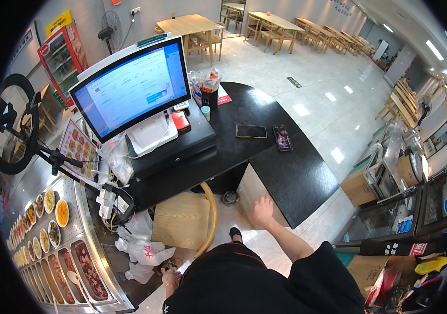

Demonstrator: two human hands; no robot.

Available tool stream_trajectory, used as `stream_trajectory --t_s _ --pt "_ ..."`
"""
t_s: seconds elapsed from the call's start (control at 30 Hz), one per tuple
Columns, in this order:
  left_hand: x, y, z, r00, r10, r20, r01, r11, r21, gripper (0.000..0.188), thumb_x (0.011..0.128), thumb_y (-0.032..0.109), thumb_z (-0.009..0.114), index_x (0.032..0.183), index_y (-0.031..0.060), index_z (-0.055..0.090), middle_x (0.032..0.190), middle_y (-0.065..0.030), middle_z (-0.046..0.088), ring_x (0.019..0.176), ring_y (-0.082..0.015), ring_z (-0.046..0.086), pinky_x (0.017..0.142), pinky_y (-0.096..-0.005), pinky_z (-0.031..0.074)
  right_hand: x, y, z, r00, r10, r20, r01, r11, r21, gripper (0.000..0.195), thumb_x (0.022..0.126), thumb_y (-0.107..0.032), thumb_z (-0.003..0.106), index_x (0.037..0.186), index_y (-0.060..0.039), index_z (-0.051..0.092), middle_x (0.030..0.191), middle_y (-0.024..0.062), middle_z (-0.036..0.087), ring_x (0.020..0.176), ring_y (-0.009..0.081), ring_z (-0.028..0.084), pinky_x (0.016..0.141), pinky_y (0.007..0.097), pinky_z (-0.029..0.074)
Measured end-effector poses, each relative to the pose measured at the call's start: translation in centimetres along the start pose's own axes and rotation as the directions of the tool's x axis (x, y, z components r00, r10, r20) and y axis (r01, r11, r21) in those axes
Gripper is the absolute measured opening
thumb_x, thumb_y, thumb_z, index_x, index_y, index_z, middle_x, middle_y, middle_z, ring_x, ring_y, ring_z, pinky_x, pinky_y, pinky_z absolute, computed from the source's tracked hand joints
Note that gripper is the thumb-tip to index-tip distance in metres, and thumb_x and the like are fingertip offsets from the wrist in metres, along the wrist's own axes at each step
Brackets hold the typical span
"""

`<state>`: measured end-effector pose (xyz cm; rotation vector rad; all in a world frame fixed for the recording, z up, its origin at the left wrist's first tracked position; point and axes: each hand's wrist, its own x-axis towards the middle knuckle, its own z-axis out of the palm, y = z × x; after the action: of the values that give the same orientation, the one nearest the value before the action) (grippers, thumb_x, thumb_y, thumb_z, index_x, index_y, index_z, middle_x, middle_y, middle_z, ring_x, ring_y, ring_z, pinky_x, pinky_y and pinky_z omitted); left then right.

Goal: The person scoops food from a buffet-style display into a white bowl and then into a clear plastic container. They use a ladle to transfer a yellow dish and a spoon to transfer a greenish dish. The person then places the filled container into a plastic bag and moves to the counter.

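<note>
My right hand (pixel 263 210) is beside the black counter's inner edge, in front of a pale panel, its fingers somewhat spread and nothing seen in them. Low at my left side, my left hand (pixel 171 277) is near white plastic bags (pixel 145 252); its fingers are partly hidden and I cannot tell whether it holds something. A wooden chair (pixel 182 219) stands between the bags and the counter. On the black counter (pixel 306 176) lie two smartphones, one dark (pixel 251 131) and one with a lit screen (pixel 282 138). A point-of-sale monitor (pixel 133 88) stands on a black cash drawer (pixel 176 151).
To the left, a steel food counter (pixel 80 219) holds trays and small bowls of food, with a ring light (pixel 13 123) above. Cardboard boxes (pixel 358 190) and a glass-doored cabinet (pixel 388 216) stand at the right. Wooden tables (pixel 192 24) and chairs fill the room beyond.
</note>
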<state>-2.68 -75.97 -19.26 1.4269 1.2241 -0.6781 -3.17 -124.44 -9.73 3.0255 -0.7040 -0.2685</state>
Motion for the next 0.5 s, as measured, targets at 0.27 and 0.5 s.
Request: stream_trajectory --t_s 0.27,0.5 --pt "3.4 -3.4 -4.8 0.996 0.018 0.091 -0.027 0.995 0.093 0.021 0.087 0.019 0.058 0.085 -0.0019 0.059 0.073 -0.0145 0.061 0.053 -0.0265 0.059 0.046 -0.0369 0.049 -11.3 -6.0 6.1 0.917 0.027 0.398 -0.178 0.92 0.348 0.043 0.074 -0.027 0.06 0.11 -0.0053 0.066 0.124 0.0232 0.054 0.115 0.0401 0.052 0.095 0.0495 0.044" --pt "5.2 -5.0 -7.0 1.0 -0.004 0.028 0.004 1.0 -0.008 0.026 0.089 0.025 0.057 0.1 0.0023 0.058 0.084 -0.0139 0.062 0.065 -0.0252 0.061 0.056 -0.0362 0.051 -13.4 -1.4 14.0 0.765 -0.007 0.644 -0.234 0.929 0.288 0.043 0.074 -0.027 0.058 0.11 -0.0058 0.069 0.115 0.0201 0.065 0.111 0.0333 0.06 0.097 0.0399 0.047"
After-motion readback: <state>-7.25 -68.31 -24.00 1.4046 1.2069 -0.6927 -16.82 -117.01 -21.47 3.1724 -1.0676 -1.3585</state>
